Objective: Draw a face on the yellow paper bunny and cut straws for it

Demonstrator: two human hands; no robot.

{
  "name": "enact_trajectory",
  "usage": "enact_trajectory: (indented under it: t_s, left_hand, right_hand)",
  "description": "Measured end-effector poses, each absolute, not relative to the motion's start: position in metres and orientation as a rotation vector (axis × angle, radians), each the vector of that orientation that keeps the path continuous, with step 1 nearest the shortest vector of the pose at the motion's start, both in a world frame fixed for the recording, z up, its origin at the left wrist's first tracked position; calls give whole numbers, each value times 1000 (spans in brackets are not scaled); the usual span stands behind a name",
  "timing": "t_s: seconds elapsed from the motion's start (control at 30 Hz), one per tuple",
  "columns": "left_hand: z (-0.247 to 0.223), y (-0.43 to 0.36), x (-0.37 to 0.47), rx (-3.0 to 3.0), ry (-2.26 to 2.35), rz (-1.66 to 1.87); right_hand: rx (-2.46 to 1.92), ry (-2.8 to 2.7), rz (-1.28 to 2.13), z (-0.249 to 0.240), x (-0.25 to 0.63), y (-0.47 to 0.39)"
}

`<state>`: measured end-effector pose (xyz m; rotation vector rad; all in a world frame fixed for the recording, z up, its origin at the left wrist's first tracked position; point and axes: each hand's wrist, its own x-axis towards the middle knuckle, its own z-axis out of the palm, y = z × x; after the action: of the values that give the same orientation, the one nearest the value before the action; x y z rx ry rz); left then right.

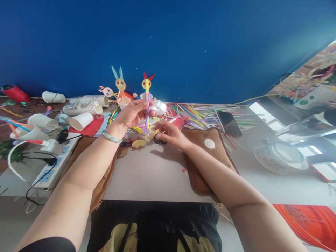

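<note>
My left hand (136, 111), with a bangle at the wrist, is closed on the straws. It holds them upright: a yellow straw (147, 86) and a purple straw (146, 126) lie together, their lower ends above the table. To their right, my right hand (172, 134) hovers with its fingers loosely bent and apart, and I see nothing in it. Dark scissor handles (159, 139) show just below its fingertips. Yellow paper cut-outs (139, 143) lie under the hands. Behind stand paper rabbit figures, one with blue ears (120, 84) and one with red ears (146, 82).
Many loose coloured straws (195, 115) spread along the wall, beside a black phone (230, 123). Brown cushions (210, 161) lie under both forearms. At left are a power strip (56, 162) with cables and several paper cups (81, 121). A clear bowl (280, 157) stands right.
</note>
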<state>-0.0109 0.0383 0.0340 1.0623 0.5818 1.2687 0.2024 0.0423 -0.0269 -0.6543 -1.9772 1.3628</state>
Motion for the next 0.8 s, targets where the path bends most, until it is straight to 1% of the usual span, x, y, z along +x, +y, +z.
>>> enact_trajectory:
  t_s: [0.07, 0.13, 0.23, 0.37, 0.43, 0.53, 0.6, 0.67, 0.8]
  left_hand:
    - [35, 40, -12, 1045, 565, 1291]
    - [34, 42, -13, 1045, 561, 1293]
    - [33, 42, -14, 1058, 560, 1283]
    - [34, 39, -12, 1070, 528, 1270]
    - [35, 38, -11, 1067, 517, 1265]
    - [37, 37, -11, 1061, 520, 1267]
    - [37, 37, -11, 1065, 516, 1267]
    - [37, 38, -11, 1071, 511, 1266]
    - [36, 40, -12, 1083, 513, 1265]
  right_hand:
    - [-642, -2262, 1071, -26, 195, 31]
    - [-538, -2494, 857, -24, 186, 21]
    - [-380, -2694, 799, -24, 173, 13]
    - [-465, -2719, 763, -30, 155, 19]
    - [-598, -2737, 615, -32, 145, 21]
    - [-803, -2829, 292, -31, 130, 19]
    - [-839, -2898, 150, -28, 122, 16]
    - [-830, -2941, 90, -26, 116, 12]
    - [-843, -2956, 80, -25, 111, 9]
